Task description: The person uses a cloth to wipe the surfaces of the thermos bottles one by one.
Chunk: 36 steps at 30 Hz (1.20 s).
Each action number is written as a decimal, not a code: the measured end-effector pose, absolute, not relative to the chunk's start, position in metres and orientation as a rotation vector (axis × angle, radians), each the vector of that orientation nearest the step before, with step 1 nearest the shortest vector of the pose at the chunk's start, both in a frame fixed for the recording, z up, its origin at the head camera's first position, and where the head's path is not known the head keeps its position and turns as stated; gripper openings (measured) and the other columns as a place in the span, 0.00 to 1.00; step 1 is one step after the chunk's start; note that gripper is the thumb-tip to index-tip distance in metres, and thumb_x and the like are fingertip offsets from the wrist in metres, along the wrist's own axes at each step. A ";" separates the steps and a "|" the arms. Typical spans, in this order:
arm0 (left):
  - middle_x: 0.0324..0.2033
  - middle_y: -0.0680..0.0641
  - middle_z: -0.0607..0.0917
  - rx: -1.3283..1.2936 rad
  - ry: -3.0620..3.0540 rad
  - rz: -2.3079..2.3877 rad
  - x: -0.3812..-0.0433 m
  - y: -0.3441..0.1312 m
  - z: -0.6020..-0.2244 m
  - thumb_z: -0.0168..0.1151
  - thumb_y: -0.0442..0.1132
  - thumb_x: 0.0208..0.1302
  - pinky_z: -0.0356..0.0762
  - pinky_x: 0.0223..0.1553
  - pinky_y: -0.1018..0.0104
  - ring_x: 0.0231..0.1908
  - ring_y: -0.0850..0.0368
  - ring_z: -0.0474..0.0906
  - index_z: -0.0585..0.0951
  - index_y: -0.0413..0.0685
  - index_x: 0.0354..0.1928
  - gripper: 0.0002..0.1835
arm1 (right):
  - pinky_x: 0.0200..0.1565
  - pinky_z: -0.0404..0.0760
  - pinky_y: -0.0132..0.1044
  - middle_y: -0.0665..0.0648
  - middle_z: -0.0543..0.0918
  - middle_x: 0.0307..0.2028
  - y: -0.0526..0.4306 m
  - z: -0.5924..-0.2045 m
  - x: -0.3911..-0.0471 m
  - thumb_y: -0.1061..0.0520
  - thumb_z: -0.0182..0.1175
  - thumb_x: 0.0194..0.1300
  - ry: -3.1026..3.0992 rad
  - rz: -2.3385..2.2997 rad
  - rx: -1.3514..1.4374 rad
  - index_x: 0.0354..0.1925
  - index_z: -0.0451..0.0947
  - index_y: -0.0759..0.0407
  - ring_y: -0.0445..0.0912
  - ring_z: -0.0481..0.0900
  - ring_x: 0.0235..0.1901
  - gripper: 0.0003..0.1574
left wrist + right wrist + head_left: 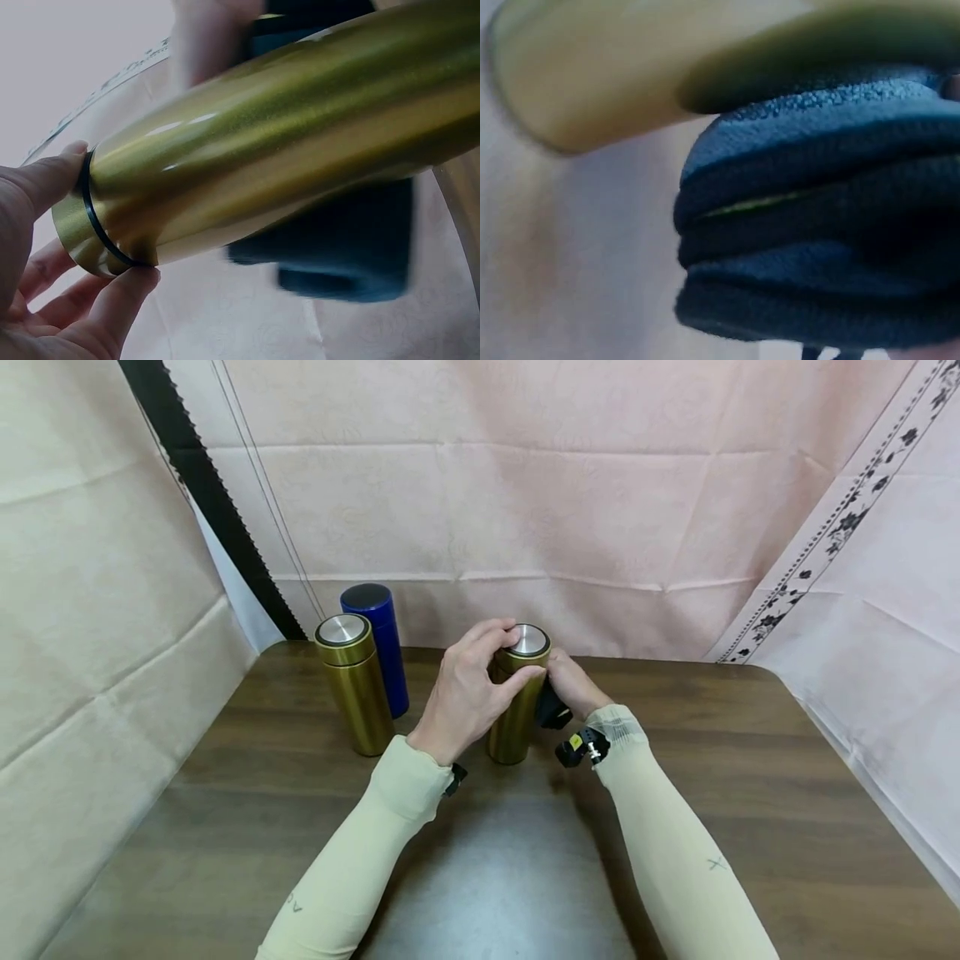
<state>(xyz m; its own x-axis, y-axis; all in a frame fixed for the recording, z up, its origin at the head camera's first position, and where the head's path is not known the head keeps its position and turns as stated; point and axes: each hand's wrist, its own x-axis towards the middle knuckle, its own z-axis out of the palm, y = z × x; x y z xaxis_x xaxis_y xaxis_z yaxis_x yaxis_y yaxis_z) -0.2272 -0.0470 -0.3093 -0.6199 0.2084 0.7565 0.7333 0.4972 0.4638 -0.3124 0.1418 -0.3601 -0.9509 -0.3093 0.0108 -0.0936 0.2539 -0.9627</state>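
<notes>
A gold thermos flask (513,731) with a silver-topped lid (529,640) stands on the table in front of me. My left hand (467,693) grips it round the lid; in the left wrist view, thumb and fingers lie near the dark ring (97,217) below the lid. On the flask's right side, my right hand (576,685) holds a folded dark blue-grey cloth (810,217) against the body. The left wrist view shows this cloth (352,240) blurred, on the flask's far side. Most of the right hand's fingers are hidden behind flask and cloth.
To the left stand a second gold flask (358,693) and, just behind it, a blue flask (390,652) with a dark top. They are on a brown wooden table (300,827). Pale cloth hangings (562,510) rise behind the table's back edge and at both sides.
</notes>
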 end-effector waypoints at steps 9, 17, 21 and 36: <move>0.55 0.42 0.84 -0.785 -2.089 -1.065 -0.228 -0.046 -0.308 0.76 0.42 0.60 0.76 0.64 0.68 0.57 0.52 0.82 0.84 0.37 0.50 0.20 | 0.71 0.60 0.48 0.58 0.66 0.71 0.142 -0.389 -0.315 0.35 0.37 0.81 2.306 -1.566 -0.415 0.74 0.60 0.50 0.52 0.65 0.67 0.35; 0.56 0.42 0.83 -0.779 -2.109 -1.073 -0.227 -0.046 -0.309 0.75 0.43 0.61 0.76 0.65 0.68 0.58 0.52 0.82 0.84 0.37 0.50 0.21 | 0.68 0.64 0.44 0.53 0.73 0.63 0.142 -0.399 -0.318 0.32 0.39 0.80 2.338 -1.569 -0.492 0.69 0.66 0.48 0.47 0.71 0.61 0.33; 0.57 0.44 0.82 -0.775 -2.123 -1.073 -0.227 -0.046 -0.311 0.75 0.44 0.62 0.76 0.65 0.68 0.58 0.53 0.81 0.83 0.39 0.51 0.20 | 0.59 0.72 0.40 0.52 0.82 0.49 0.143 -0.405 -0.316 0.43 0.43 0.82 2.390 -1.562 -0.581 0.54 0.79 0.54 0.44 0.77 0.50 0.23; 0.57 0.47 0.79 -0.751 -2.229 -1.192 -0.235 -0.053 -0.319 0.75 0.50 0.61 0.84 0.54 0.61 0.54 0.56 0.80 0.73 0.47 0.60 0.30 | 0.58 0.75 0.50 0.60 0.79 0.56 0.160 -0.396 -0.306 0.58 0.48 0.76 2.724 -1.508 -0.517 0.66 0.71 0.51 0.54 0.77 0.53 0.23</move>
